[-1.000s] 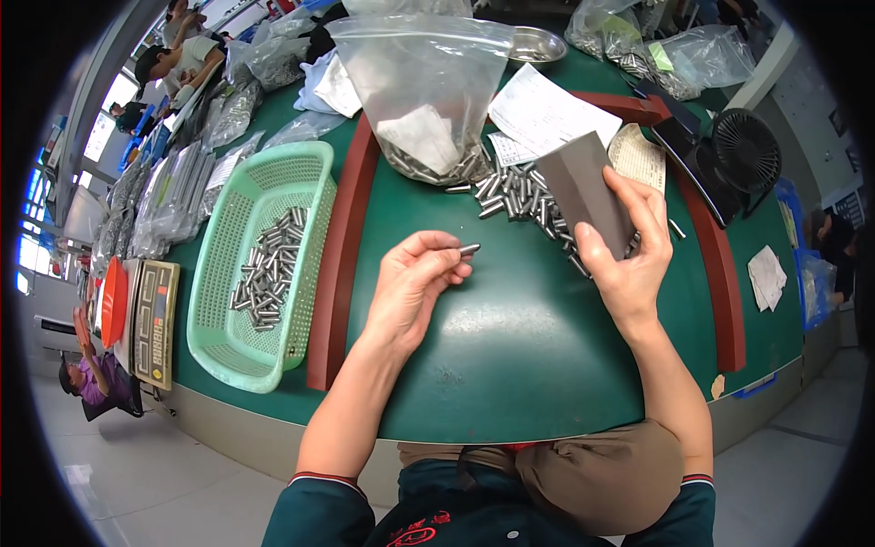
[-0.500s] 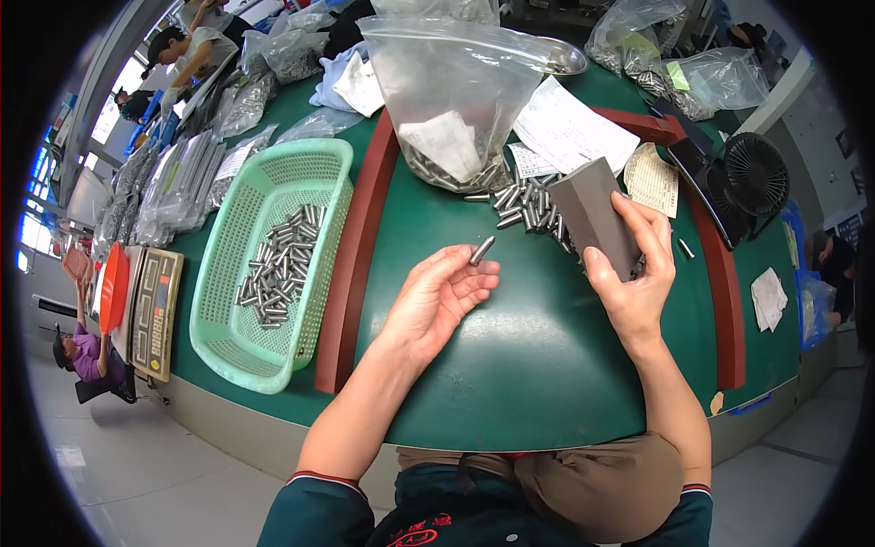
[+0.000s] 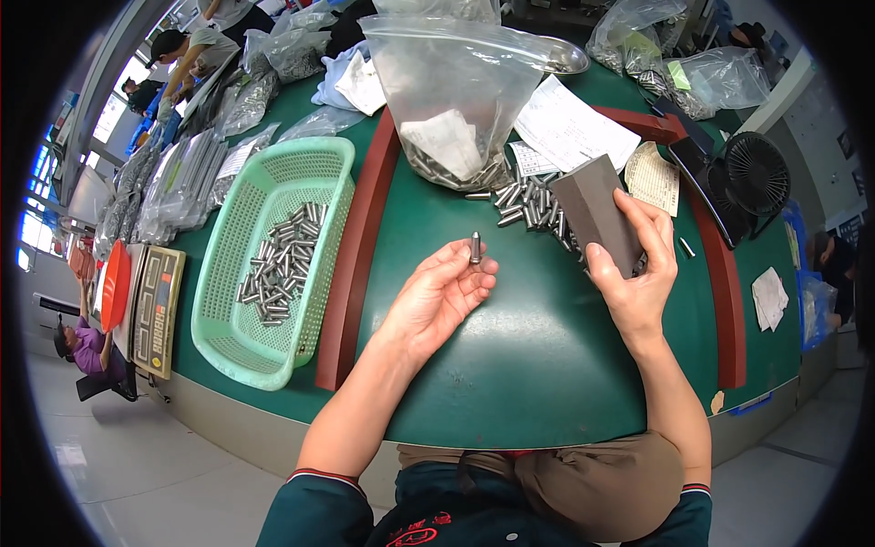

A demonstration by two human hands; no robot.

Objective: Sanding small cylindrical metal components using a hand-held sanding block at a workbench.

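Note:
Between thumb and fingertips, my left hand (image 3: 447, 290) pinches a small metal pin (image 3: 475, 248), which stands nearly upright above the green tabletop (image 3: 510, 383). My right hand (image 3: 643, 269) grips a dark grey rectangular block (image 3: 599, 211), tilted, with the thumb on its near side and the fingers along its right. A heap of loose shiny metal pins (image 3: 529, 202) lies behind and left of the block, partly hidden by it. To the left of my left hand, a light green plastic basket (image 3: 205, 301) holds many similar pins (image 3: 283, 264).
Dark red bars (image 3: 351, 264) frame the work area. At the back stands a clear plastic bag (image 3: 447, 82) with metal parts; papers (image 3: 574, 128) lie beside it. A black fan (image 3: 756, 178) stands right, a scale (image 3: 157, 310) far left. Other people work in the background.
The pin in my left fingers has turned from slanting right to nearly upright. My right hand and the block have barely moved.

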